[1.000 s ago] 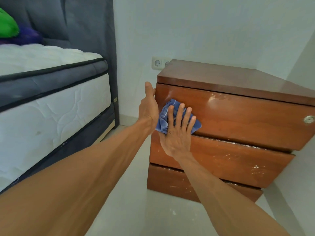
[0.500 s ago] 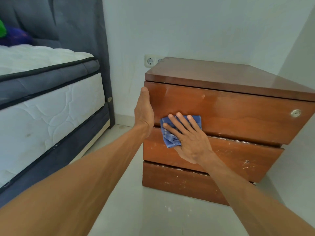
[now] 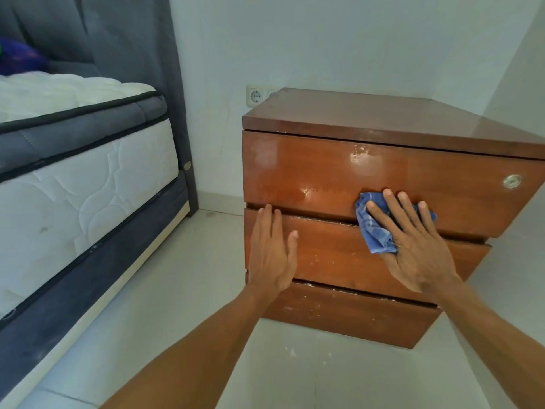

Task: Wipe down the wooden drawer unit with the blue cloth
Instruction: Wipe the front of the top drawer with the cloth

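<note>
We see the wooden drawer unit [image 3: 368, 178] standing on a pale tiled floor [image 3: 177, 305] against a white wall [image 3: 324, 39], its left front edge well apart from the bed [image 3: 82, 178], with an open strip of floor between them. On the right the unit sits close to a second wall that forms a corner, and we find little free room there.

We count three drawer fronts, one round lock [image 3: 512, 181] on the top drawer's right end, one blue cloth [image 3: 373, 228], two hands, and one wall socket [image 3: 255, 95] just behind the unit's back left corner.

Our right hand [image 3: 413, 246] lies flat with fingers [image 3: 392, 202] spread open, pressing the cloth against the front where the top drawer's lower edge meets the gap above the middle drawer; the cloth is bunched under the palm, pinned rather than clenched. Our left hand [image 3: 271, 252] rests open, fingers together, flat on the middle drawer near its left edge, its fingertips reaching the gap.

The varnished fronts are glossy, with scuffs and pale flecks on the lower drawers.
</note>
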